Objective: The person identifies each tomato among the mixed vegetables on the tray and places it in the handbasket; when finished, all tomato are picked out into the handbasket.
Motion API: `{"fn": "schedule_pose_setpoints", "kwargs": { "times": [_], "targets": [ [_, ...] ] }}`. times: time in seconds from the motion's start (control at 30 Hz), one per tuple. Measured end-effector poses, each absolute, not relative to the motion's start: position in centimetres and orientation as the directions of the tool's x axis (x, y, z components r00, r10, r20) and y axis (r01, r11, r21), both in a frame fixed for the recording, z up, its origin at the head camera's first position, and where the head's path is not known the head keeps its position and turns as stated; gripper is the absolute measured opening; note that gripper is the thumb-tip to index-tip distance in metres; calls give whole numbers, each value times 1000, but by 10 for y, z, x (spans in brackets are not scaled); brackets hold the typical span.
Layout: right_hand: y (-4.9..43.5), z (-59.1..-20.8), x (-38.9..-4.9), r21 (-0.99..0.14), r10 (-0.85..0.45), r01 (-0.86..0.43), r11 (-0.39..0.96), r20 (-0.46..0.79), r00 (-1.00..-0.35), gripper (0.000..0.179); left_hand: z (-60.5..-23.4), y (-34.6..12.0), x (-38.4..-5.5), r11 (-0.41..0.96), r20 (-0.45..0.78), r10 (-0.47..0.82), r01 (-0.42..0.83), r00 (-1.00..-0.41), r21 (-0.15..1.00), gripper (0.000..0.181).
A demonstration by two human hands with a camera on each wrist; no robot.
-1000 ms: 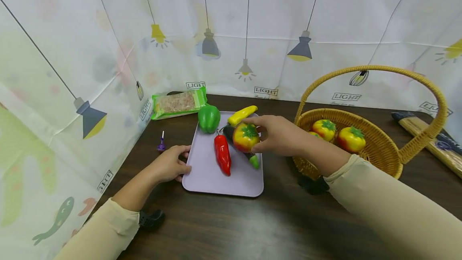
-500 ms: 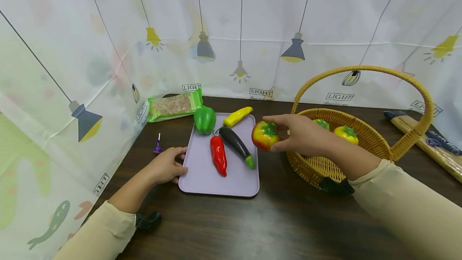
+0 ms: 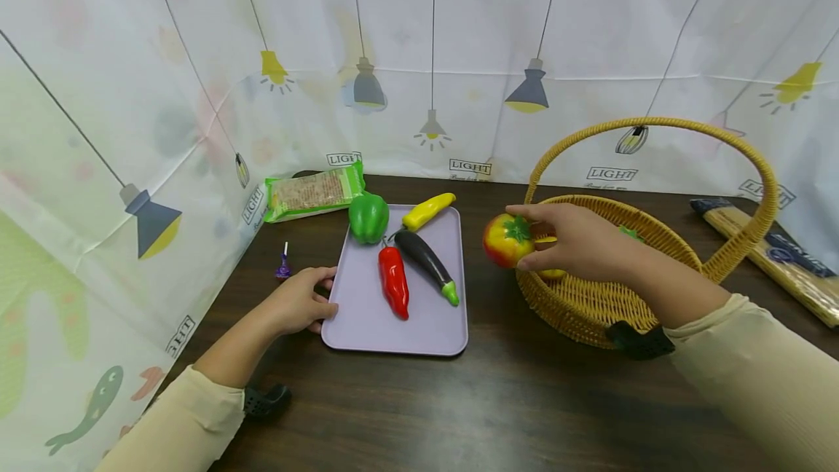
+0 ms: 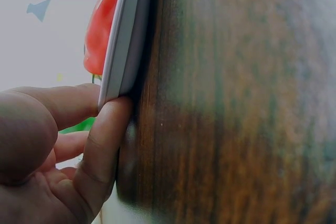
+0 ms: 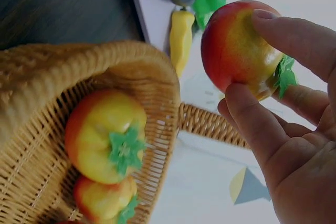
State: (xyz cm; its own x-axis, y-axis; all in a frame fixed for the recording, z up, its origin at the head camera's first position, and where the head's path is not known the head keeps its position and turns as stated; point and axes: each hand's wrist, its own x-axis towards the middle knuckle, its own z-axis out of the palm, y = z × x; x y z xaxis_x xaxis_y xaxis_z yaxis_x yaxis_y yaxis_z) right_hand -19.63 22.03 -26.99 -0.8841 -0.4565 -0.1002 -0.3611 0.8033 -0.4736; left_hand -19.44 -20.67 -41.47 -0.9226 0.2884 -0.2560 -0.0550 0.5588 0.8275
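Note:
My right hand (image 3: 580,242) pinches a red-and-yellow toy tomato (image 3: 507,240) with green leaves, between thumb and fingers. In the head view it hangs at the left rim of a wicker basket (image 3: 557,313). The right wrist view shows the held tomato (image 5: 236,51) clear of the basket, where other tomatoes (image 5: 107,135) lie. With thumb and fingers, my left hand (image 3: 301,302) grips the left edge of a lilac tray (image 3: 367,330). On the tray lie a red pepper (image 3: 394,282), an eggplant (image 3: 427,261), a yellow pepper (image 3: 429,211) and a green bell pepper (image 3: 369,218).
A green-edged food packet (image 3: 314,191) lies behind the tray. A purple-wrapped lollipop (image 3: 283,266) is left of it. The basket's tall handle (image 3: 655,122) arches up. A long clear-and-blue packet (image 3: 773,253) lies at the right. A printed cloth hangs behind the table.
My right hand has carried the tomato rightward from above the tray to the basket's left rim, uncovering the eggplant. The left hand keeps its grip on the tray. The head view has shifted slightly.

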Motion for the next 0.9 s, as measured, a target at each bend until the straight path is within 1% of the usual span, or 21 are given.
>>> {"fn": "schedule_pose_setpoints", "kwargs": {
  "times": [0.2,0.37,0.47,0.6,0.7,0.8,0.9],
  "targets": [
    [236,-269,-196,-480,-448,-353,803,-96,-889,80,-414,-207,-195,558,-255,297,-50,-920,829,72],
    [249,-270,-197,-498,-463,-369,785,-76,-883,76,-413,-207,-195,563,-261,298,-52,-918,825,72],
    [257,-270,-199,-474,-449,-363,802,-77,-890,74,-414,-207,-195,563,-262,297,-53,-918,824,72],
    [267,-272,-205,-421,-406,-330,845,-103,-908,79,-414,-208,-195,566,-262,295,-52,-919,823,72],
    [278,-273,-209,-421,-388,-304,854,-127,-913,84,-414,-208,-195,565,-261,297,-52,-919,824,72],
    [289,-276,-213,-420,-379,-290,860,-144,-914,85,-414,-207,-195,567,-259,295,-50,-920,822,72],
    [299,-280,-216,-396,-363,-280,875,-154,-919,85,-414,-207,-195,568,-255,297,-45,-920,822,72]
  ]
}}
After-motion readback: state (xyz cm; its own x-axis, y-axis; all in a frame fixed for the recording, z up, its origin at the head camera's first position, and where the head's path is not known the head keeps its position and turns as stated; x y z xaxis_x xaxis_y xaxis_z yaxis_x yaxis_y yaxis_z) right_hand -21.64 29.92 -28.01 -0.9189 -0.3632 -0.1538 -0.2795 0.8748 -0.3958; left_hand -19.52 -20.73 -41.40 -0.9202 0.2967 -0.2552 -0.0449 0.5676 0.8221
